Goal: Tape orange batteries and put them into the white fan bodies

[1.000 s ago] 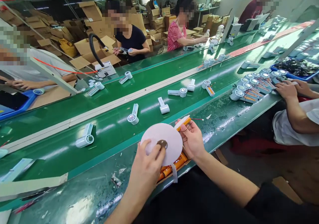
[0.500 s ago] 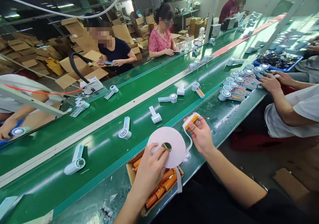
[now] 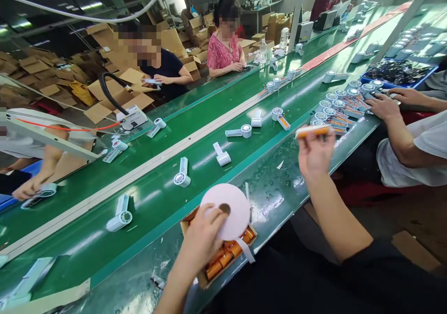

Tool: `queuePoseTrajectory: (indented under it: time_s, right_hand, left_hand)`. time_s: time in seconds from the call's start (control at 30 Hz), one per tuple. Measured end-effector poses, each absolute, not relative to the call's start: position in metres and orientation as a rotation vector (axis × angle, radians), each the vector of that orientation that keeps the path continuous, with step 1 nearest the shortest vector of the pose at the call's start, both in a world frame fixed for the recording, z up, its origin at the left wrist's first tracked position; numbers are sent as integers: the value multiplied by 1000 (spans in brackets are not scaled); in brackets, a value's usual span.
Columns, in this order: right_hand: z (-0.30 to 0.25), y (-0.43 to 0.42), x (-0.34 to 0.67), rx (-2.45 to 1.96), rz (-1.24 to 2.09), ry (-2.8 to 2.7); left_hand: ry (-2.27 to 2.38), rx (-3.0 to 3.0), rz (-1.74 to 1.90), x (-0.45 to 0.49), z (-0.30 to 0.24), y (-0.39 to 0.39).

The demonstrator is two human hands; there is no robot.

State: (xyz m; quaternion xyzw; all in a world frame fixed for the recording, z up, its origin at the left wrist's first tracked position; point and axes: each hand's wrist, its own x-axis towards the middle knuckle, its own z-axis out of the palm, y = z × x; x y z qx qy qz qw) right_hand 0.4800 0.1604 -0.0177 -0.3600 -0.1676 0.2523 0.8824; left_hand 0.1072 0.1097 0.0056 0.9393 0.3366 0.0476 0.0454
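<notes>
My left hand (image 3: 204,237) grips a wide roll of white tape (image 3: 238,207), its fingers at the hole in the roll's middle. One loose tape end hangs below the roll, and another short strip sticks up at its right side. Under the roll stands a cardboard box (image 3: 205,281) with orange battery cells (image 3: 220,266) in it, partly covered by my hand and the tape. Raised further right, my right hand (image 3: 316,158) pinches an orange battery (image 3: 319,131) with white tape along its upper side. That hand is apart from the roll and slightly blurred.
A green conveyor belt (image 3: 153,183) carries scattered white handheld fan bodies (image 3: 222,155). On the right, fan bodies with orange batteries (image 3: 328,113) stand in rows beside a co-worker's hands (image 3: 386,106). A blue tray (image 3: 424,78) of black parts lies beyond. Other people sit across the belt.
My right hand has moved right and up with the battery, away from the roll; the tape that ran between them is now separated. The roll has shifted slightly left in view.
</notes>
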Motion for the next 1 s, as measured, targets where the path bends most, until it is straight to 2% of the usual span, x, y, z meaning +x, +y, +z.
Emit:
queuePoseTrajectory:
  time_s: [0.13,0.33,0.5,0.77,0.87,1.0]
  right_hand:
    - [-71,132,469,-930,982,-420]
    - [-120,123,520,-1076,760,-338]
    - [-139,158,558,-1201,644,-357]
    - [-157,179,550,-1240,675,-340]
    - [-166,185,550,-1199,707,-343]
    - [-169,191,549,-1155,731,-338]
  left_hand:
    - [1131,2753,98,85,0,157]
    - [1034,2692,83,96,39,193]
    - [1121,2588,46,199,57,284]
    - [1486,2623,-33,422,-1,453]
    - [1464,2648,-96,454,-10,488]
    - [1204,2764,-210,457,-19,500]
